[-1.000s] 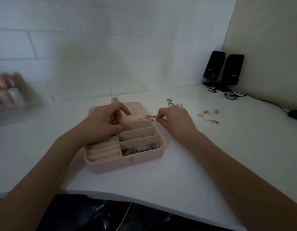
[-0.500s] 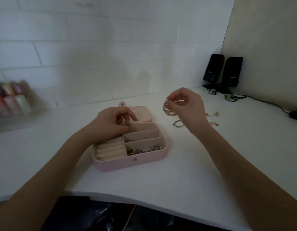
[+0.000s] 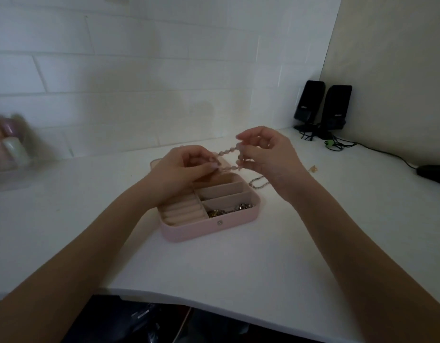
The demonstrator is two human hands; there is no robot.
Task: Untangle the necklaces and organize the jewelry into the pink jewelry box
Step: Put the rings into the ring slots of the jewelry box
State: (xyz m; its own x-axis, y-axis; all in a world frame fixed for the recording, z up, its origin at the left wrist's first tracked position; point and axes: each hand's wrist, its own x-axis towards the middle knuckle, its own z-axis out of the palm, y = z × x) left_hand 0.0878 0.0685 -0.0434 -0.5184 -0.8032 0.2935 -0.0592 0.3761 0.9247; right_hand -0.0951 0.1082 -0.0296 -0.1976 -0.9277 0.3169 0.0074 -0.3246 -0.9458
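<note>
The open pink jewelry box (image 3: 201, 227) sits on the white desk in front of me. Its front right compartment holds a heap of metal chains (image 3: 228, 209); ring rolls fill its left side. Above the box's back edge, my left hand (image 3: 181, 169) and my right hand (image 3: 268, 154) both pinch a beaded bracelet (image 3: 227, 152) stretched between them. A second beaded chain (image 3: 258, 182) lies on the desk right of the box, under my right wrist. A small gold earring (image 3: 313, 168) lies further right.
Two black speakers (image 3: 322, 107) with cables stand in the back right corner. A dark object (image 3: 434, 173) lies at the right edge. A blurred rack of pastel bottles (image 3: 6, 142) stands at the far left. The desk's front edge curves below my forearms.
My right hand lifted the beaded bracelet off the desk. My left hand rose from the box and took hold of its other end. The view has shifted slightly.
</note>
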